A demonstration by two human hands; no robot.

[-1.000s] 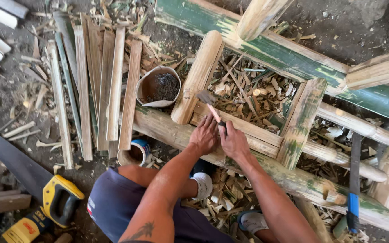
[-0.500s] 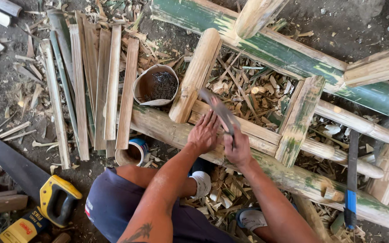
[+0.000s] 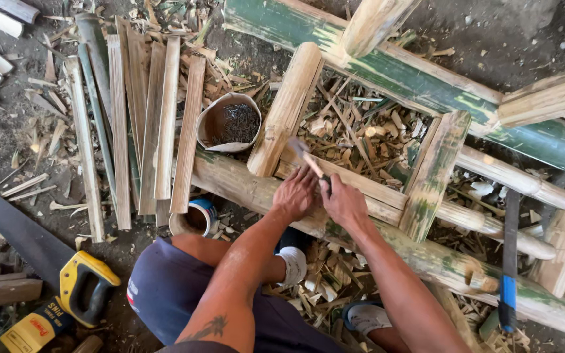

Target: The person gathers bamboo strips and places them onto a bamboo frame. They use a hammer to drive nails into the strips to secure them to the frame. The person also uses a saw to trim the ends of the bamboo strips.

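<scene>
Both of your hands meet on the bamboo frame (image 3: 361, 196): your left hand (image 3: 295, 194) lies spread and flat on the rail, holding nothing, while your right hand (image 3: 342, 201) is closed around the wooden handle of a hammer (image 3: 305, 157), whose head sits just beyond your knuckles, blurred. That hammer looks stiff and head-heavy; a grip low on the handle suits it. Further out past your left hand stands a paper cup of nails (image 3: 229, 122). Rigid poles, likely slick-skinned.
</scene>
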